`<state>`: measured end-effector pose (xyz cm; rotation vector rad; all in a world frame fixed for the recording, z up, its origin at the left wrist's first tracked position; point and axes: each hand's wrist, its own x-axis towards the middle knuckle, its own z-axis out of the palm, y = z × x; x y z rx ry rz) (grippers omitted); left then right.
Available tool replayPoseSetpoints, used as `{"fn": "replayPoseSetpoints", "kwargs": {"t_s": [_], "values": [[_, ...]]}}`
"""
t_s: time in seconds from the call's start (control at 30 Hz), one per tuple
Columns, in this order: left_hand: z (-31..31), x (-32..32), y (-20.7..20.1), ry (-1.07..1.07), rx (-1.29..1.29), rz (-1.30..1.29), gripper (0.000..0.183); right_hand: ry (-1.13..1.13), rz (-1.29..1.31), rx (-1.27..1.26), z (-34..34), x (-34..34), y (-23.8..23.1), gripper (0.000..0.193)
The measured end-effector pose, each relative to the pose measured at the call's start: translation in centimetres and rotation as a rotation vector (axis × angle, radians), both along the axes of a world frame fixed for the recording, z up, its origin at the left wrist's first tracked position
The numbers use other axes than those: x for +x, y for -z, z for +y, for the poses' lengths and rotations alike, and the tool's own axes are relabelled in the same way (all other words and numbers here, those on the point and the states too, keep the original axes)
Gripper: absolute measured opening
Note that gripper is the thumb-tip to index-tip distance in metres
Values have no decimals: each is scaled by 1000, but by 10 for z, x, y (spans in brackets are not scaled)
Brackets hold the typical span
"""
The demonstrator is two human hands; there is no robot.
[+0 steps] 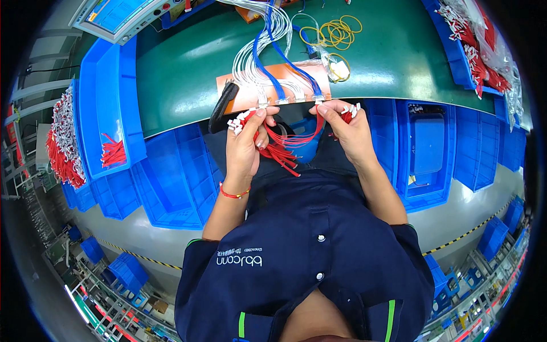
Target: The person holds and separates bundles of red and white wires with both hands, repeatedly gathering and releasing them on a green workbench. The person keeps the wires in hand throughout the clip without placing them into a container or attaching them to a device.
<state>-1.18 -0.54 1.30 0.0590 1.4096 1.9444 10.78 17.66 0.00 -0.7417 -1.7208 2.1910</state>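
From my remote seat, I see the red wires [279,155] strung between both hands, just off the near edge of the green tabletop [188,80]. The left hand [245,145] is closed around a bunch of them, white ends poking out above its thumb and red tails hanging below. The right hand [354,137] pinches more between thumb and forefinger, with white ends showing beside its knuckles. Both thumb tips sit close to the white connectors [262,105] along the near edge of the copper-coloured plate [322,74]; I cannot tell whether they touch them. Blue cables [262,64] run from that edge toward the tabletop's far side.
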Motion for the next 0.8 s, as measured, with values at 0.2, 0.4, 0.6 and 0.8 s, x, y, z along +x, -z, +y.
{"fn": "replayPoseSetpoints", "kwargs": {"t_s": [0.2, 0.4, 0.6, 0.8], "values": [[0, 0, 1, 3, 10, -3, 26, 33, -19, -98, 1, -1, -2, 20], [-2, -2, 3, 23, -14, 10, 27, 43, -47, -118, 1, -1, -1, 20], [-1, -1, 2, 19, -11, 27, 28, 57, -21, -352, -1, -1, -5, 22], [1, -1, 3, 25, 2, 36, 28, 164, 33, -422, -13, -4, -1, 22]]}}
